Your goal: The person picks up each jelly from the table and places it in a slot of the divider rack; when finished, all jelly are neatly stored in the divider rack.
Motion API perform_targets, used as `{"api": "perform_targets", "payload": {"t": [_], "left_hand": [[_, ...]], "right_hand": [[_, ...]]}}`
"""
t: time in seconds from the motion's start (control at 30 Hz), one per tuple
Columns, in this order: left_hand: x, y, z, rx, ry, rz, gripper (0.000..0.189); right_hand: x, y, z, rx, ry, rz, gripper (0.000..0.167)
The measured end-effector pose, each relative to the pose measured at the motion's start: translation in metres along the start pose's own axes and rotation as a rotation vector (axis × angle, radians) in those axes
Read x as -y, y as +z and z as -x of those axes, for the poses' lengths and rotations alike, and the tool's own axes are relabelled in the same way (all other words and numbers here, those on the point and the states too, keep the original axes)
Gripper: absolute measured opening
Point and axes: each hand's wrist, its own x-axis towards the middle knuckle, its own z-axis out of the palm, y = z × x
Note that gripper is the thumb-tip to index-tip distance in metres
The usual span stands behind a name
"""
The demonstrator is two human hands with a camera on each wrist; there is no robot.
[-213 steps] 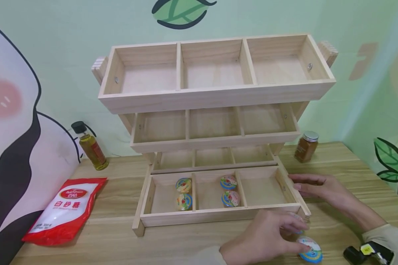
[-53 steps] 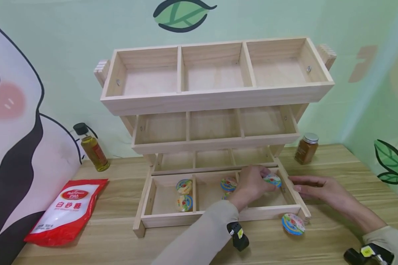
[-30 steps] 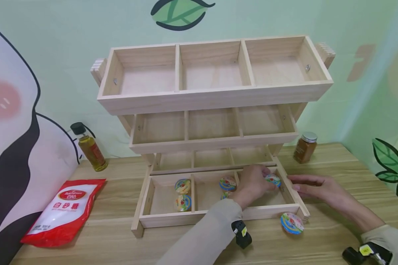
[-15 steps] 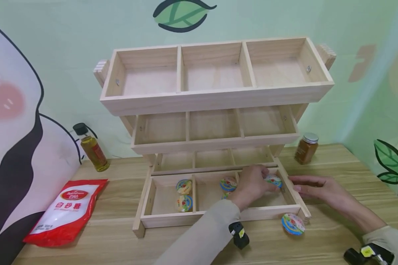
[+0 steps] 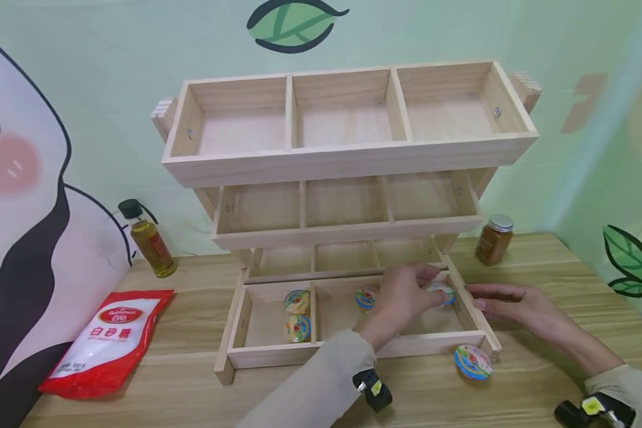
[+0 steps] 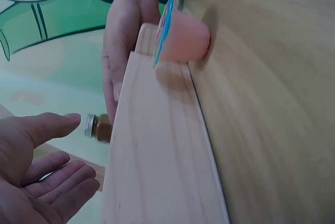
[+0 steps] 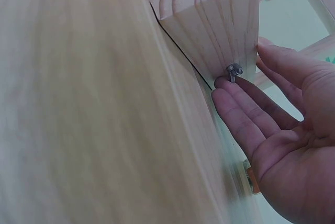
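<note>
My left hand (image 5: 401,300) hovers over the bottom wooden tray (image 5: 278,356), fingers and thumb apart with nothing between them in the left wrist view. Just beyond its fingertips a jelly cup (image 5: 441,292) sits in the right compartment. Two jelly cups (image 5: 298,315) lie in the left compartment. Another jelly cup (image 5: 365,296) shows in the middle one, partly behind my hand. On the table in front of the tray's right end lies a pink jelly cup (image 6: 186,36), tipped on its side. My right hand (image 5: 519,306) touches the rack's right side, fingertips near a wing nut (image 7: 234,70).
Above rise the rack's upper trays (image 5: 348,163), each divided into three compartments. An oil bottle (image 5: 152,246) and a red-and-white sugar bag (image 5: 109,342) are on the left. A brown jar (image 5: 494,241) with a silver lid stands at the back right.
A jelly cup has gone from the table into the right compartment. My left hand has just let go of it and drawn slightly left. The right hand stays at the rack's side.
</note>
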Motion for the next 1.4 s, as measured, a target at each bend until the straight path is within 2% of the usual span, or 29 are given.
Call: {"api": "perform_targets", "payload": {"t": [0.1, 0.4, 0.57, 0.7, 0.9, 1.1, 1.23, 1.4], "left_hand": [[-0.004, 0.001, 0.006, 0.001, 0.024, 0.007, 0.037], [-0.013, 0.005, 0.026, 0.03, 0.151, 0.045, 0.037], [-0.018, 0.01, 0.039, 0.032, 0.235, 0.069, 0.036], [-0.023, 0.014, 0.049, 0.055, 0.269, 0.098, 0.037], [-0.028, 0.02, 0.059, 0.085, 0.258, 0.158, 0.037], [-0.027, 0.026, 0.065, 0.092, 0.265, 0.096, 0.036], [-0.024, 0.029, 0.069, 0.104, 0.247, 0.092, 0.038], [-0.02, 0.033, 0.071, 0.1, 0.228, 0.091, 0.036]], "right_hand": [[0.0, 0.0, 0.0, -0.001, 0.002, 0.005, 0.05], [0.002, 0.0, 0.0, 0.003, 0.019, 0.009, 0.051], [0.001, 0.0, 0.001, 0.01, -0.008, 0.013, 0.05], [0.0, -0.001, 0.001, 0.017, -0.032, 0.008, 0.048], [0.0, -0.001, 0.002, 0.008, -0.009, 0.019, 0.049], [0.0, -0.001, 0.002, -0.008, -0.012, 0.021, 0.047], [0.0, -0.001, 0.002, -0.025, -0.026, 0.048, 0.046], [-0.001, 0.0, 0.002, -0.022, -0.029, 0.02, 0.047]]}}
